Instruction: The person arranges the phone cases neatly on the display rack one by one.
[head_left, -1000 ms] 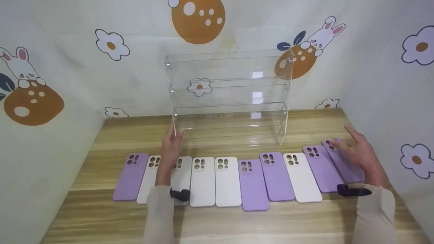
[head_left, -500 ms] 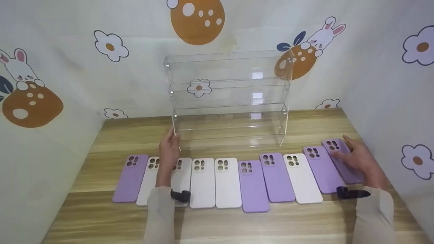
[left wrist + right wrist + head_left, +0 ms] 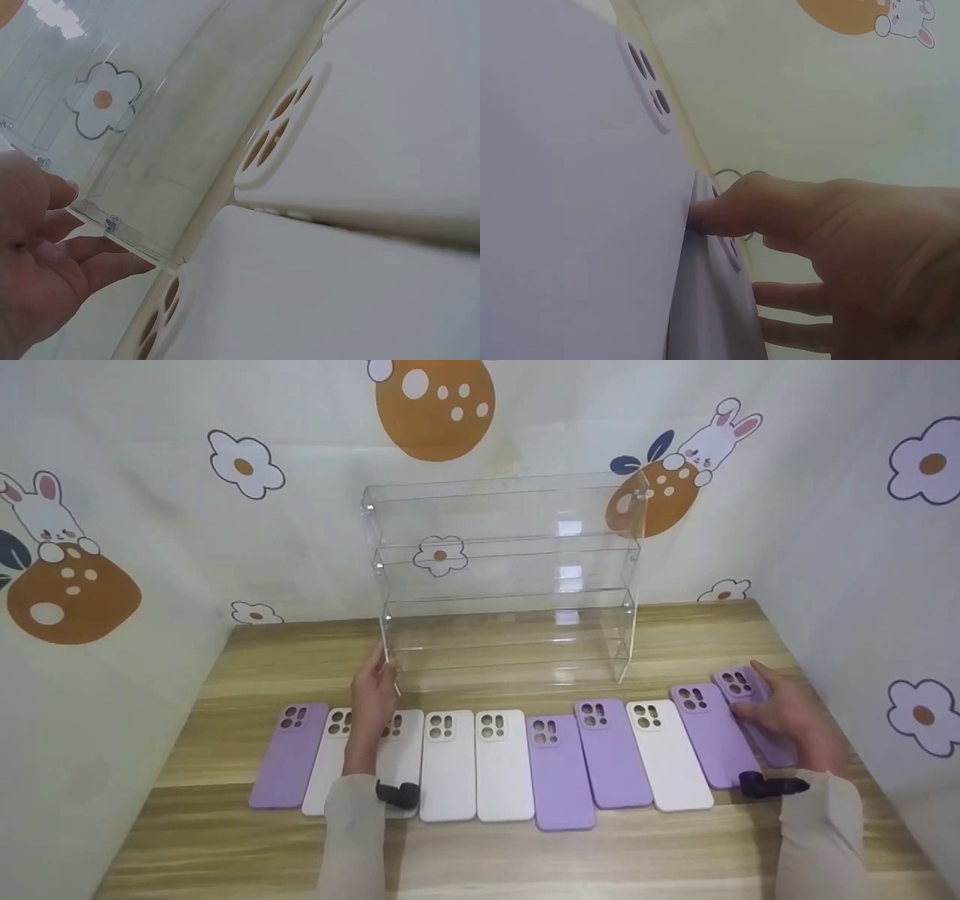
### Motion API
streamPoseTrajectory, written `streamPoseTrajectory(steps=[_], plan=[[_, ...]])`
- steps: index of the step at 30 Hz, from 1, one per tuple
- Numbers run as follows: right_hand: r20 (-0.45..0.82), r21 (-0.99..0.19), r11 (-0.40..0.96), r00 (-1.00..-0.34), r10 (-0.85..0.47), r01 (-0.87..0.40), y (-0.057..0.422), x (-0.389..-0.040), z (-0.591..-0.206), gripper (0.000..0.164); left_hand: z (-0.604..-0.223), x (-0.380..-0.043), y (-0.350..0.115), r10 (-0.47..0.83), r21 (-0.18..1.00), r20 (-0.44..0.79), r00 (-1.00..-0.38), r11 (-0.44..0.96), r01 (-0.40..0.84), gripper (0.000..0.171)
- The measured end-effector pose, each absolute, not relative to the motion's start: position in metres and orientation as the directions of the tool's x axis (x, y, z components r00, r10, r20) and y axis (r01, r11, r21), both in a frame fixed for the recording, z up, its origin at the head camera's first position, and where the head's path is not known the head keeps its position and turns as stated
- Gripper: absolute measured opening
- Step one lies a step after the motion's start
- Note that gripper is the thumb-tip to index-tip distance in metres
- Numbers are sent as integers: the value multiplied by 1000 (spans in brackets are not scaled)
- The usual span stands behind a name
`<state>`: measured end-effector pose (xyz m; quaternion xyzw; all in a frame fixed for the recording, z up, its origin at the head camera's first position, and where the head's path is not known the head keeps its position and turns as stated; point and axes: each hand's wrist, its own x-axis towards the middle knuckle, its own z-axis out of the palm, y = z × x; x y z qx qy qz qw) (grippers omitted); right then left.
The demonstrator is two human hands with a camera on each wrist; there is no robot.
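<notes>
A clear acrylic display rack with several tiers stands at the back of the table. My left hand holds the rack's lower left side panel, and in the left wrist view the thumb and fingers lie on either side of its edge. At the right end of a row of phone cases, my right hand spans the last purple phone case. Its thumb presses the case's left edge and its fingers are at the right edge, as the right wrist view shows. The palm hides part of that case.
Several white and purple phone cases lie side by side in front of the rack, among them a white one and a purple one. Patterned wall coverings enclose the wooden table at the back and both sides.
My right hand has come down and leftward onto the last purple phone case, its thumb and fingers closing across its width. The left hand has slid slightly down the rack's side panel.
</notes>
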<state>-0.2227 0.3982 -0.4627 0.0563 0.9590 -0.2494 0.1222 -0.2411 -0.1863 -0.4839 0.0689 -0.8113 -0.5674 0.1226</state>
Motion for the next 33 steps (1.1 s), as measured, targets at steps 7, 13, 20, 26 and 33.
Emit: streamPoseTrajectory(steps=[7,13,20,26,33], plan=[[-226,-383,917,-974,26,114,398,-225,-465,97,-486,-241,-187,-247,940,120,-961,340,30,50],[-253,-384,914,-967,29,128,399,-227,-463,101,-487,-242,-186,-231,931,131,-964,362,40,50],[-242,-380,908,-967,84,174,395,-227,-458,108,-488,-242,-185,-231,931,132,-964,364,40,50],[-152,-407,897,-982,116,169,390,-227,-444,109,-487,-241,-186,-235,935,118,-965,354,28,50],[-4,-485,858,-981,195,172,374,-228,-411,103,-488,-240,-187,-233,928,129,-964,371,35,50]])
